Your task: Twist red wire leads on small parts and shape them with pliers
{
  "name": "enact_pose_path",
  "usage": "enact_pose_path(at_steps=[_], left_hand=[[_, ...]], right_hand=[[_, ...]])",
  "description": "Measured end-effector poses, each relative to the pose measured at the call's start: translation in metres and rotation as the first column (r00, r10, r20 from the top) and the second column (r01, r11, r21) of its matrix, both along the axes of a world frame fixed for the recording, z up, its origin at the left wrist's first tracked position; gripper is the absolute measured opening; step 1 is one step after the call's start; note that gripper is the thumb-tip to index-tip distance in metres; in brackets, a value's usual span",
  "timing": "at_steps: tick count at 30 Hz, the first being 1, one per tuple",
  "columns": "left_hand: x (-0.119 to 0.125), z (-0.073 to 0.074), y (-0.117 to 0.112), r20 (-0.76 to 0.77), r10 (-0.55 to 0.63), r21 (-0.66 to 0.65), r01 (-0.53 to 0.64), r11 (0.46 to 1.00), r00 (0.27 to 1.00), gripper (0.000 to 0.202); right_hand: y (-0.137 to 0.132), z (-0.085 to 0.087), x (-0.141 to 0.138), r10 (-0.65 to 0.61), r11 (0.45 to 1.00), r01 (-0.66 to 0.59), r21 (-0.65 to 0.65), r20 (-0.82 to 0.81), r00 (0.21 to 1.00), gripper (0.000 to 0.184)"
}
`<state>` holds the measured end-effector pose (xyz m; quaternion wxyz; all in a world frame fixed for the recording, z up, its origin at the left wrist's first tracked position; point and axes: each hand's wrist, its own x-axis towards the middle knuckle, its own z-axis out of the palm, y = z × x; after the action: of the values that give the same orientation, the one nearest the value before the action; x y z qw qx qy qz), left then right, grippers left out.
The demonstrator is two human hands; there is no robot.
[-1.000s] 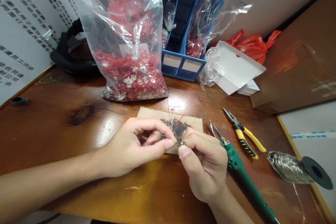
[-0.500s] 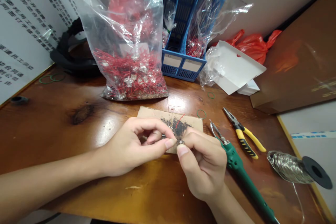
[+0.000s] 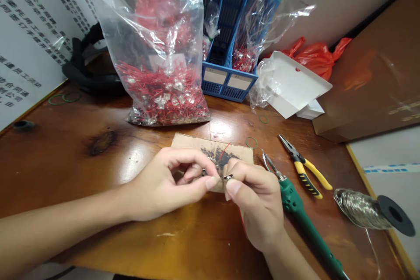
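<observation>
My right hand (image 3: pixel 257 199) pinches a small shiny metal piece (image 3: pixel 228 177) between thumb and forefinger. A bit of red wire shows under that hand's palm. Just left of it, my left hand (image 3: pixel 183 175) has thumb and forefinger pressed together at the tips; whatever lies between them is too small or hidden to make out. Both hands hover over a piece of cardboard (image 3: pixel 187 141) with dark scorch marks. On the cardboard a thin red wire (image 3: pixel 225 151) sticks up among small metal bits, partly covered by my fingers.
Right of my hands lie a green soldering iron (image 3: pixel 305 218), yellow-black pliers (image 3: pixel 303 168) and a solder wire spool (image 3: pixel 364 210). Behind stand a clear bag (image 3: pixel 164 87) of red-wired metal parts, a blue divided rack (image 3: pixel 229 79) and a white box (image 3: pixel 297 83).
My right hand has drawn slightly away from my left fingertips and turned, so the metal piece shows more clearly. Red wire now appears beneath the palm. My left hand is nearly still.
</observation>
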<state>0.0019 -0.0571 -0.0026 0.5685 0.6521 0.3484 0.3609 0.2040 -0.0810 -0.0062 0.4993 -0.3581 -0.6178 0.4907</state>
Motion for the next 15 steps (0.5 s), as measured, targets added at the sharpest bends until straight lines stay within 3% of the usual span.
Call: enact_pose_path(at_steps=[8,15], left_hand=[[-0.0036,-0.0003,-0.0006,0.036,-0.021,0.120,0.016,0.993,0.999,0.008],[-0.0028,-0.0004,-0.0016,0.046,-0.037,0.116,0.031,0.993,0.998,0.008]], right_hand=[[-0.0008,0.0005,0.0005,0.069,0.997,-0.070,-0.032,-0.050,0.996,0.037],[0.0007,0.0066,-0.0025,0.115,0.993,-0.115,-0.038,-0.020,0.993,0.036]])
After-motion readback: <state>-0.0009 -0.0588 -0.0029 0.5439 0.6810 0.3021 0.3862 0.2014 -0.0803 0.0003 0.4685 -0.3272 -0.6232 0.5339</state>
